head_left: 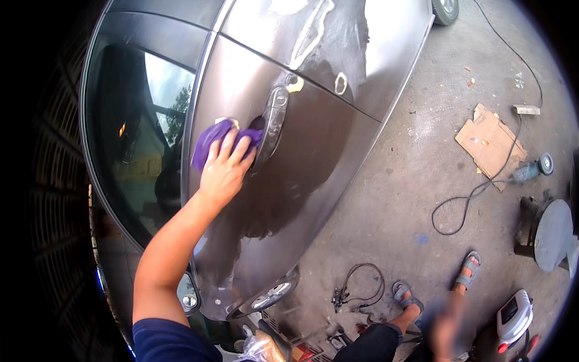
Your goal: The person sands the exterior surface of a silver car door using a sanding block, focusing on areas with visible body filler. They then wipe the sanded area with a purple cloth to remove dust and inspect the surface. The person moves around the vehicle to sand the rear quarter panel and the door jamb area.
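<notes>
My left hand presses a bunched purple cloth against the car door, just beside the door handle. The fingers curve over the cloth, and part of it is tucked toward the handle's recess. Dull, darker brown patches cover much of the door below the handle. Pale sanded spots show near the door seam and on the panel beyond it. Low at the right, my right hand hangs near my leg, smeared by motion. Its fingers cannot be made out, nor whether it holds anything.
On the concrete floor lie flattened cardboard, an angle grinder with a looping cord, and a coil of cable. A round stool and a white-grey machine stand at the right. The car window is at the left.
</notes>
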Action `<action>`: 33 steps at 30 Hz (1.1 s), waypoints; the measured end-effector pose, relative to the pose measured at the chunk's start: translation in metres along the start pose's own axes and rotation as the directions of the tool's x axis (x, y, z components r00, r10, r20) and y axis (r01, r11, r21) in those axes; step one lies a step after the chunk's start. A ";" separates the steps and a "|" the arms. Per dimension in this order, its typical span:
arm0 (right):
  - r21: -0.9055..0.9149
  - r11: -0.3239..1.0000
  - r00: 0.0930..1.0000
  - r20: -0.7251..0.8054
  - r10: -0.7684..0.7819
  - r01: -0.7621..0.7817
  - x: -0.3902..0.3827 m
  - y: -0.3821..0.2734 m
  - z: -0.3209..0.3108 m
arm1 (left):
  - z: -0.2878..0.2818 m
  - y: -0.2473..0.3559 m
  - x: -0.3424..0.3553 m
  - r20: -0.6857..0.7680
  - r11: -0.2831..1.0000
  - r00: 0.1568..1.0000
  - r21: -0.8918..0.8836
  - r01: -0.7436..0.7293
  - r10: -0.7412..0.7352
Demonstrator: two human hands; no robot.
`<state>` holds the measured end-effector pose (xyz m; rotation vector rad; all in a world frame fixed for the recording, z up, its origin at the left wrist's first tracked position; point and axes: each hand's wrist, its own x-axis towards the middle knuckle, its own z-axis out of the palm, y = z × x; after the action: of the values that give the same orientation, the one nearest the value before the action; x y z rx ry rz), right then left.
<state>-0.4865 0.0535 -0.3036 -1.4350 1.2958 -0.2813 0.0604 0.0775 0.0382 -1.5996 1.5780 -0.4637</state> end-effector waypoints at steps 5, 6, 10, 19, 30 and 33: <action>-0.019 1.000 1.000 0.029 -0.009 0.010 -0.006 0.014 -0.002 | -0.016 -0.024 0.038 0.148 0.997 0.987 0.024 -0.068 0.064; 0.011 1.000 1.000 0.013 -0.014 0.014 -0.004 0.013 -0.002 | -0.024 -0.026 0.055 0.185 0.995 0.979 0.039 -0.095 0.086; 0.010 1.000 1.000 0.027 0.001 -0.001 -0.004 0.007 0.000 | -0.009 -0.014 0.015 0.106 0.995 0.989 -0.024 -0.100 0.102; -0.011 1.000 1.000 -0.006 0.005 -0.005 -0.005 0.015 -0.006 | -0.007 -0.005 -0.033 0.008 1.000 1.000 -0.018 -0.012 0.012; -0.074 0.996 0.993 0.110 -0.049 0.057 -0.006 -0.004 0.009 | 0.003 0.004 -0.010 -0.027 1.000 1.000 -0.016 -0.012 0.012; -0.063 0.998 0.996 0.090 0.010 -0.004 0.000 -0.049 -0.003 | 0.003 0.023 -0.030 -0.066 0.992 0.991 0.041 0.116 -0.113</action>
<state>-0.4623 0.0407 -0.2635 -1.4795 1.2453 -0.1702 0.0434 0.1098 0.0274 -1.6619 1.5174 -0.6133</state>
